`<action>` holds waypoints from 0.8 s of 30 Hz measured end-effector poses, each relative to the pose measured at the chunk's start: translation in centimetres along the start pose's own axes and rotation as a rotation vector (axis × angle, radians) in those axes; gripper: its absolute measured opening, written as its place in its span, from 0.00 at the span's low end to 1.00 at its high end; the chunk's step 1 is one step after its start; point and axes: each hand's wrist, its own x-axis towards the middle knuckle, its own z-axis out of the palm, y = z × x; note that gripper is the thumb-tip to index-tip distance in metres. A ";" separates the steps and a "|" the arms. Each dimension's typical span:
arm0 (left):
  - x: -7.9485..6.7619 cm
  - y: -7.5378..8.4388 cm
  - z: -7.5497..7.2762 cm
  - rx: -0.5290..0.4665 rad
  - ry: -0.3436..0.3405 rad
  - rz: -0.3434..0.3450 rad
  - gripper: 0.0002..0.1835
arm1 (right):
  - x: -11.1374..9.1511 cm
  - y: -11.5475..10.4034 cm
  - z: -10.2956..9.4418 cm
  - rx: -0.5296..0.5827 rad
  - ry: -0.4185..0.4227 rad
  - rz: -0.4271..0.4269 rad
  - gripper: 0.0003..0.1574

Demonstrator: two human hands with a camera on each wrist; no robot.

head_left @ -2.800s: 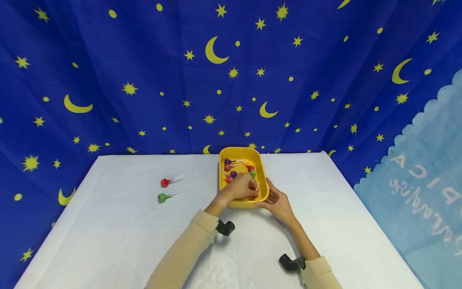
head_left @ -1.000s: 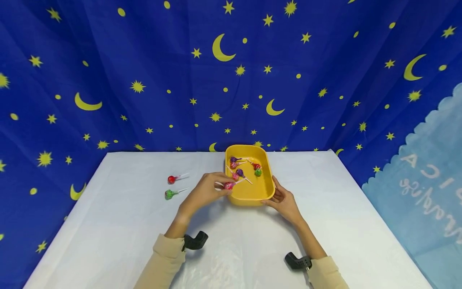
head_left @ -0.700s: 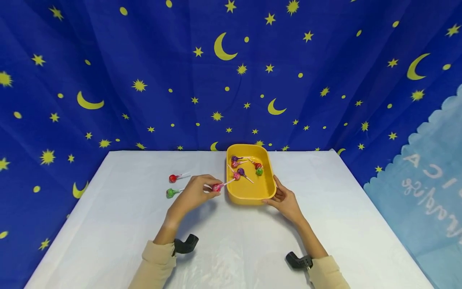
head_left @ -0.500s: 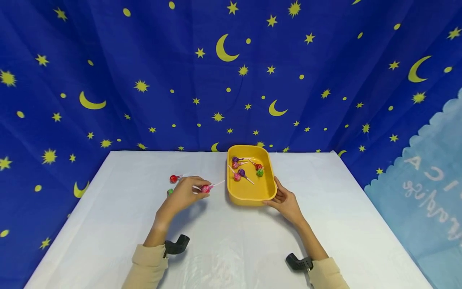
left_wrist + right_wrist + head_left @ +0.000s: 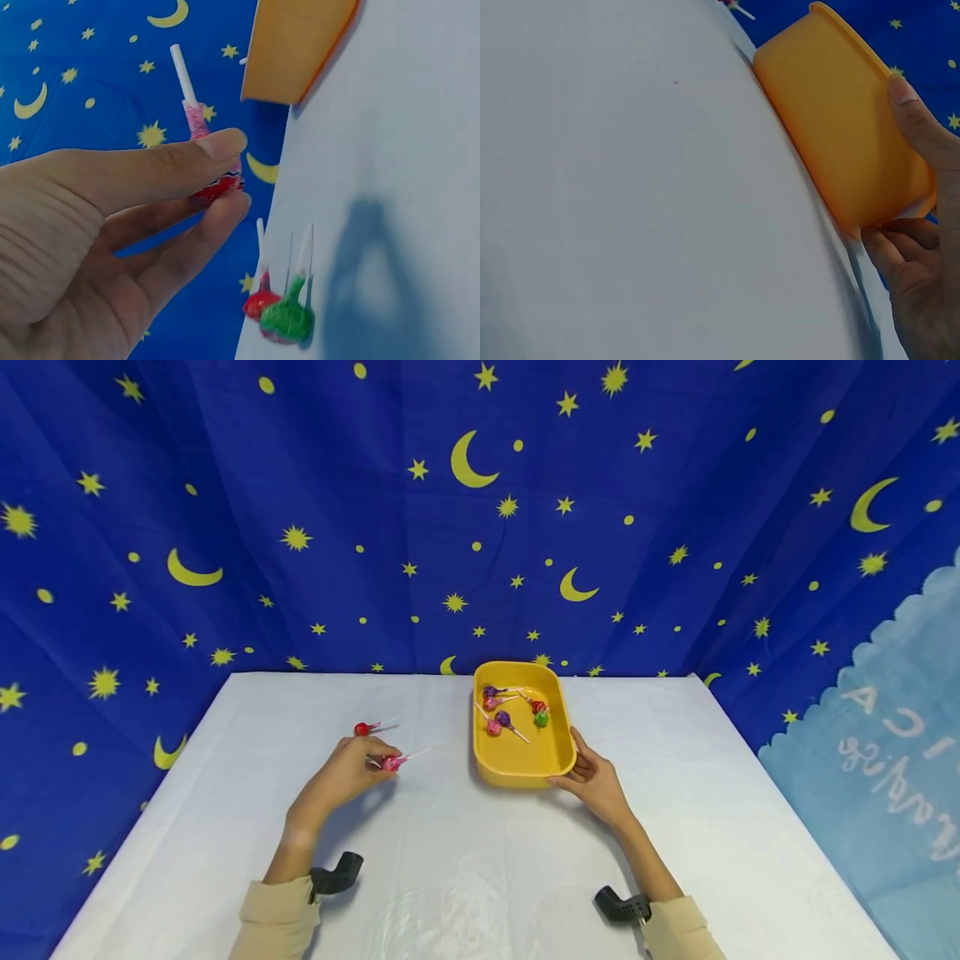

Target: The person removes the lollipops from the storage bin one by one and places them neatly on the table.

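Between thumb and fingertips my left hand [image 5: 339, 777] pinches a pink-wrapped lollipop [image 5: 393, 763], held above the table left of the box, its white stick pointing right. A red lollipop [image 5: 362, 729] lies on the table just beyond that hand. The green lollipop [image 5: 288, 319] shows beside it in the left wrist view; the hand hides it in the head view. My right hand [image 5: 596, 787] grips the near right corner of a yellow plastic box [image 5: 528, 760], thumb at the rim and fingers low on its side. Several lollipops, purple, pink, red and green, lie in the box's far half.
A white cover spreads over the table [image 5: 465, 860]. Behind it hangs a blue curtain [image 5: 330, 485] with yellow moons and stars, and a light blue cloth [image 5: 900, 735] hangs at the right. Each wrist wears a black camera mount [image 5: 337, 872].
My left hand has taken the pink lollipop out of the yellow box and carried it left, over the green one. The right hand keeps its grip on the box.
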 end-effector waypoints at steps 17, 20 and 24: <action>-1.5 -1.6 -2.3 0.179 -0.198 -0.144 0.09 | -0.2 -0.1 -0.1 0.025 0.000 0.006 0.59; -1.6 -1.8 -2.5 0.177 -0.211 -0.169 0.09 | -0.2 -0.1 -0.1 0.034 0.000 0.004 0.58; -1.9 -2.3 -2.7 0.139 -0.228 -0.176 0.09 | -0.1 -0.1 0.0 0.039 -0.007 -0.002 0.59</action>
